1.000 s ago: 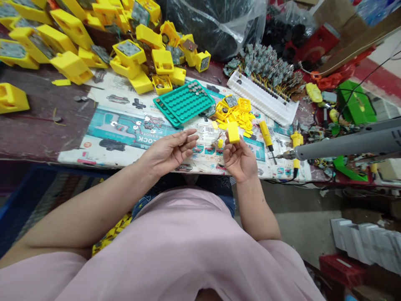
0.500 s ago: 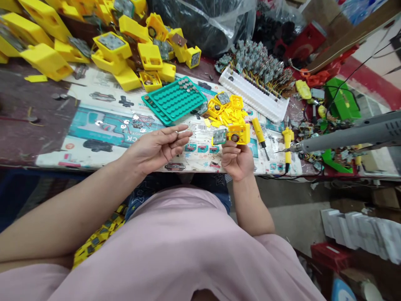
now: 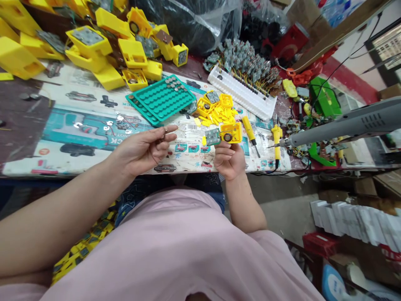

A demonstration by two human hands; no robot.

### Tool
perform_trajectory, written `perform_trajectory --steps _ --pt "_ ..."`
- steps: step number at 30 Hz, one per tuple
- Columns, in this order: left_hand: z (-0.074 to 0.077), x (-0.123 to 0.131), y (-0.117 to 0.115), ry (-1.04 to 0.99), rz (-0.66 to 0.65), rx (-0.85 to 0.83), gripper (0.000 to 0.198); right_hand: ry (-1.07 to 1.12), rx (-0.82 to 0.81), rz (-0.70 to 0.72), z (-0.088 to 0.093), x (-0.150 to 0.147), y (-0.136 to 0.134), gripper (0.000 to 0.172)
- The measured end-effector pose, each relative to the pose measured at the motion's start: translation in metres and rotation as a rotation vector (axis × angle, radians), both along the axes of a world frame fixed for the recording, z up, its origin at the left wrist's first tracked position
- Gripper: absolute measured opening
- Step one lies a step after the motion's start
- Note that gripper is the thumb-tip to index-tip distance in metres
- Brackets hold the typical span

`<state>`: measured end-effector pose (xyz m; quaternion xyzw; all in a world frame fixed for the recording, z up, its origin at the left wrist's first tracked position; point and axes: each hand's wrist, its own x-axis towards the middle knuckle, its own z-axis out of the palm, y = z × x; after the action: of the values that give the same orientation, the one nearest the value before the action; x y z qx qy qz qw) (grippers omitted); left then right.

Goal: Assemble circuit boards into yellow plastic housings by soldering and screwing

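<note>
Maroon workbench [image 3: 21, 121]. Beyond its right end: white wall [image 3: 351, 47] with red lower band [image 3: 357, 79], then dark-framed pane [image 3: 389, 47]. Below workbench, right side: grey floor [image 3: 274, 202], row of white packages [image 3: 352, 220], brown cardboard boxes [image 3: 365, 187] near them.

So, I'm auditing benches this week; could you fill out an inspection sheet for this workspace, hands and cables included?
Surface: dark red table, partly covered by a printed sheet.
Work pieces: open yellow casing with a circuit board beside it; stacked teal trays, metal discs in part of the upper one.
Clutter: larger yellow casings heaped at far left; small yellow parts piled loosely; screwdriver lying nearby.
Right hand: holds the open casing.
Left hand: apart from the casing; any small piece pinched is unclear.
Cables: thin dark cable at upper right.
Surroundings: plastic bag behind the trays; white stacks low at right.
</note>
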<state>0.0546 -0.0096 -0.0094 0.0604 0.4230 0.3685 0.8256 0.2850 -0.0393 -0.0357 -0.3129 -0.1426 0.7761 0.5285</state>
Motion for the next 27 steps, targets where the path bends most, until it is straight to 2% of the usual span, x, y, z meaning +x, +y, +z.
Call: perform_trajectory --steps 6,9,13,15,18,20,24,27 --pt "-0.004 0.003 0.002 0.039 0.0 0.041 0.032 0.063 -0.109 -0.048 0.0 -0.001 0.0 0.032" --pt "-0.006 0.006 0.004 0.126 0.026 0.12 0.027 -0.003 -0.106 -0.064 0.0 -0.001 0.0 0.031" --pt "-0.013 0.003 0.006 0.257 -0.037 0.296 0.023 -0.079 -0.125 -0.062 0.004 -0.004 -0.002 0.024" --pt "-0.018 -0.001 0.007 0.461 -0.113 0.503 0.026 -0.149 -0.105 -0.04 0.007 -0.005 -0.005 0.02" --pt "-0.025 -0.005 0.01 0.901 -0.309 0.895 0.04 -0.266 -0.06 -0.032 0.012 -0.005 -0.01 0.024" --pt "-0.029 -0.006 0.013 1.076 -0.434 1.042 0.05 -0.317 -0.025 -0.054 0.013 -0.004 -0.012 0.025" --pt "-0.035 -0.005 0.021 1.145 -0.613 1.211 0.048 -0.407 0.056 -0.107 0.014 -0.001 -0.011 0.028" --pt "-0.037 -0.007 0.026 1.11 -0.662 1.324 0.038 -0.526 0.146 -0.124 0.015 0.001 -0.01 0.032"
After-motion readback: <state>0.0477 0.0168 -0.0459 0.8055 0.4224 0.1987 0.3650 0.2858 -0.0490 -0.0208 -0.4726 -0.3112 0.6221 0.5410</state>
